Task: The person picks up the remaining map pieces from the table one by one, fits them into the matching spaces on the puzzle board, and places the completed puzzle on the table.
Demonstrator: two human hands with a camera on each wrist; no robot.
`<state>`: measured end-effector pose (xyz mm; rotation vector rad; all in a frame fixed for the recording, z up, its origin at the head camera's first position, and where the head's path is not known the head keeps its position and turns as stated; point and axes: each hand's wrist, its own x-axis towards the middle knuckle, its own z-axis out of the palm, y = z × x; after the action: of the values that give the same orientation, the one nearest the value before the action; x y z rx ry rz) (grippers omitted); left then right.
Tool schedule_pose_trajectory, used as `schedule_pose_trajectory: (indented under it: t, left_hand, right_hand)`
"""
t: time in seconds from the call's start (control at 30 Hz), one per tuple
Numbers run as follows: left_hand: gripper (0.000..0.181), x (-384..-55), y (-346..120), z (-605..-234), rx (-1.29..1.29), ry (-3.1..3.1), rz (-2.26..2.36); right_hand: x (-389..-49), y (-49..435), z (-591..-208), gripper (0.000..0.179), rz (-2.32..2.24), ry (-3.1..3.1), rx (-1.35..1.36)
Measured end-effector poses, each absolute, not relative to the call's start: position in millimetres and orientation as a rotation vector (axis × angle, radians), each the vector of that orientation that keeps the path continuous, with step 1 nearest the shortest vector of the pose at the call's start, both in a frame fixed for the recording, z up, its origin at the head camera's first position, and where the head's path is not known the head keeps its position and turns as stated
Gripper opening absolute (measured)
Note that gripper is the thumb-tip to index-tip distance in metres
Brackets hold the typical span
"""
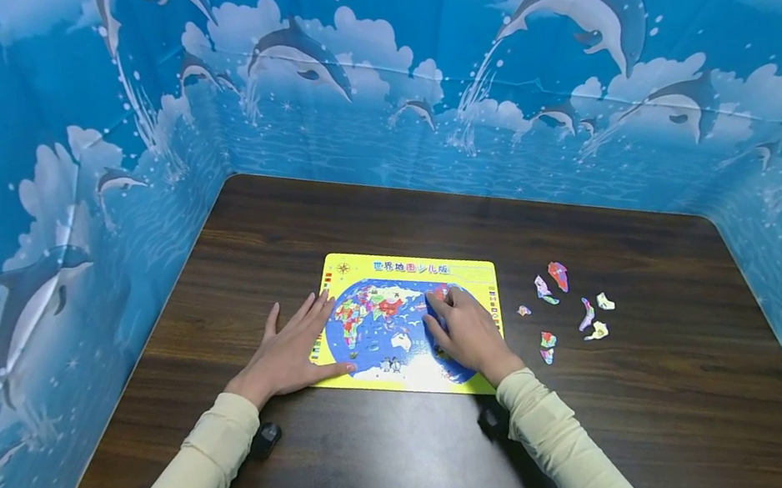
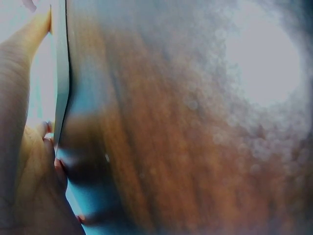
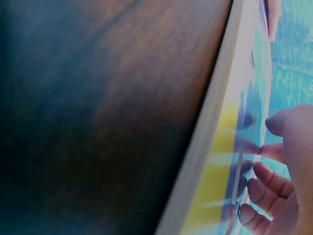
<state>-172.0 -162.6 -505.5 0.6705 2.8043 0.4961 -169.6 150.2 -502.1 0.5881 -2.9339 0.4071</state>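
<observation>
A yellow-bordered world map puzzle board [image 1: 423, 387] lies on the dark wooden table. My left hand [image 1: 293, 350] rests over its left edge with fingers spread, the thumb along the lower left of the map. In the left wrist view this hand [image 2: 36, 181] shows beside the board's pale edge. My right hand [image 1: 468, 332] is over the right part of the map, fingertips on the surface, index finger and thumb apart. In the right wrist view, the bent fingers [image 3: 268, 183] touch the glossy board [image 3: 210, 196]. The hand covers part of the map there.
Several loose puzzle pieces [image 1: 558, 276] lie scattered on the table [image 1: 668, 371], right of the board. Two small black devices, one [image 1: 266, 440] below the left wrist and one [image 1: 493, 421] by the right, sit at the sleeves. A blue dolphin-print curtain [image 1: 375, 137] surrounds the table.
</observation>
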Motion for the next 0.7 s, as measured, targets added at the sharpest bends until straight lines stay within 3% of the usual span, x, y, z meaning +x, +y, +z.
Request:
schedule_pose_trajectory:
  t: [0.7]
  left_hand:
    - [0.109,-171.6,-160.5,-505.0,0.670,2.798,0.475]
  right_hand:
    - [-163.7,158.4,-506.6,0.047,0.462,-2.904,0.545]
